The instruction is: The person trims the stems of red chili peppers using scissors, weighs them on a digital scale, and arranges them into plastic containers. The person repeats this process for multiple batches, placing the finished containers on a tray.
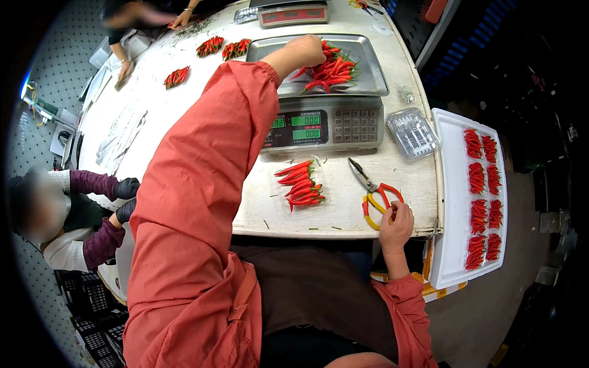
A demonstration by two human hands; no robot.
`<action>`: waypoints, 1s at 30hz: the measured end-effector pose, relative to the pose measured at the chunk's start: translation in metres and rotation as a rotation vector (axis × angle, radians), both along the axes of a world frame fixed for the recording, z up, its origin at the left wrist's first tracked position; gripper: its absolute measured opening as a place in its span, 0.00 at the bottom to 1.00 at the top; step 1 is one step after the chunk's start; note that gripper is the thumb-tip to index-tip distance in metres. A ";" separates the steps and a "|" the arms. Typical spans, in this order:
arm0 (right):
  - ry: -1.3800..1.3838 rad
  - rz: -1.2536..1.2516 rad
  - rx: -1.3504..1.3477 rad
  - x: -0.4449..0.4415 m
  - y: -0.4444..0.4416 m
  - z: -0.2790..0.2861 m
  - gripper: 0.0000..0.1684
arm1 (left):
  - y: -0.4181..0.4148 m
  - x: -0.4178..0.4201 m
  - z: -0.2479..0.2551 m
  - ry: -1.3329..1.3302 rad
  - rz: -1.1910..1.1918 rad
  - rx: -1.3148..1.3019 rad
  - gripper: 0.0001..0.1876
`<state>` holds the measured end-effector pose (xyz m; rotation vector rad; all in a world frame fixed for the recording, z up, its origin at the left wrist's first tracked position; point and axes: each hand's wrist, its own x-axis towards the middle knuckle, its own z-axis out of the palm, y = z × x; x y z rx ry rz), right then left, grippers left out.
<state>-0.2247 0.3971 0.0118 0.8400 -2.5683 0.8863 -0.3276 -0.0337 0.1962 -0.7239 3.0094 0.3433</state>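
Observation:
My left hand (307, 49) reaches over the metal pan (378, 69) of a digital scale (354, 126), at the left edge of a pile of red chili peppers (332, 73); its fingers are mostly hidden, so its grip cannot be made out. By the table's front edge, my right hand (398, 223) has its fingers on a handle of the scissors (370, 186), whose red and yellow handles are spread and whose blades point away from me. Left of the scissors lies a clear plastic tray (280, 202) with a column of red chilies (303, 184). The scale's display is lit.
Clear plastic boxes (414, 133) sit right of the scale. A white foam box (439, 271) beside the table holds several chili packs (476, 178). Bundled chilies (177, 78) and a second scale (294, 16) stand farther back. Co-workers' gloved hands (126, 188) and bare hand (125, 71) are at left.

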 end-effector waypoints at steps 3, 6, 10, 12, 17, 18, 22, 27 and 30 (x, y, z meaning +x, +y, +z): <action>0.010 0.005 0.000 0.000 -0.001 0.002 0.08 | -0.010 -0.001 0.000 0.053 -0.003 0.006 0.17; 0.017 0.019 -0.010 0.000 -0.002 0.003 0.08 | -0.024 0.006 0.004 0.181 -0.023 -0.001 0.21; 0.023 0.011 0.000 -0.001 -0.001 0.003 0.08 | -0.038 0.017 0.015 0.291 -0.064 0.078 0.22; 0.022 0.004 0.014 0.000 -0.001 0.000 0.08 | -0.024 0.050 0.031 0.390 -0.113 0.160 0.21; 0.026 -0.009 0.019 0.000 0.002 -0.002 0.08 | 0.051 0.157 0.014 0.298 -0.190 0.337 0.15; 0.027 0.009 0.005 0.001 0.000 0.000 0.08 | 0.065 0.181 0.001 0.247 -0.180 0.330 0.14; 0.023 0.028 -0.001 0.000 -0.001 -0.001 0.07 | 0.091 0.231 -0.071 0.111 -0.217 0.334 0.15; 0.025 0.002 -0.006 -0.001 -0.001 -0.001 0.07 | 0.122 0.243 -0.118 0.161 -0.307 0.178 0.15; 0.014 -0.005 -0.005 0.000 -0.002 -0.001 0.07 | 0.126 0.239 -0.138 0.119 -0.288 0.158 0.18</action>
